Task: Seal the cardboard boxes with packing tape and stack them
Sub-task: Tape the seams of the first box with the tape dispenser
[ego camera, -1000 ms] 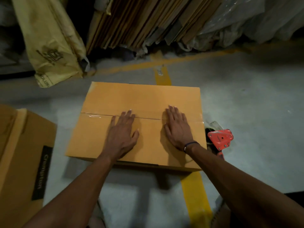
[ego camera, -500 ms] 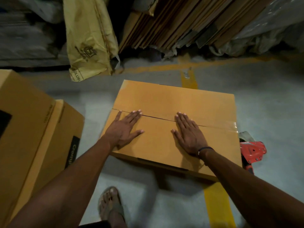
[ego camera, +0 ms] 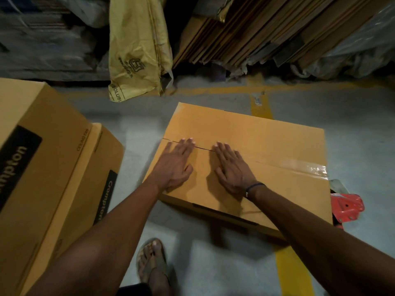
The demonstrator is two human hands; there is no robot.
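A grey concrete floor, crossed by yellow painted lines, was seen from above. Flattened cardboard sheets were leaned along the far edge at about one o'clock, and a yellow sack was propped beside them at about eleven o'clock. Two large printed cartons were placed side by side at nine o'clock, the nearer-to-centre one sitting lower than the other.

The cardboard box to be sealed was set on the floor at the centre, its top flaps closed. Clear packing tape was seen laid over the seam toward the three o'clock edge; toward the nine o'clock edge the seam showed as a thin dark line.

The left hand and the right hand were laid flat on the near flap, fingers straight and fingertips reaching the seam. Nothing was held in either grip; both were spread open and pressed on the cardboard. A dark band was worn on the right wrist.

A red tape dispenser was lying on the floor at about four o'clock, just beside the box. A sandalled foot was planted at six o'clock.
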